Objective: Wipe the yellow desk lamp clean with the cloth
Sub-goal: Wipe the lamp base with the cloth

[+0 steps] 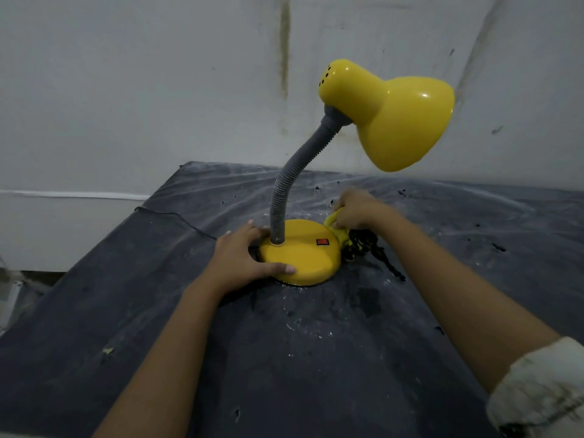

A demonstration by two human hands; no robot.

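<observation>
The yellow desk lamp stands upright on a dark covered table (284, 358). It has a round yellow base (303, 257) with a red switch (322, 242), a grey flexible neck (294, 178) and a yellow shade (395, 118) tilted to the right. My left hand (243, 254) grips the left and front rim of the base, thumb on the front edge. My right hand (357, 210) is closed on a yellow and black cloth (350, 238), pressing it against the base's right rear edge.
A black cord (177, 216) runs from the base across the table to its left edge. The table cover is dusty and flecked with white. A stained white wall (158, 90) stands close behind the lamp.
</observation>
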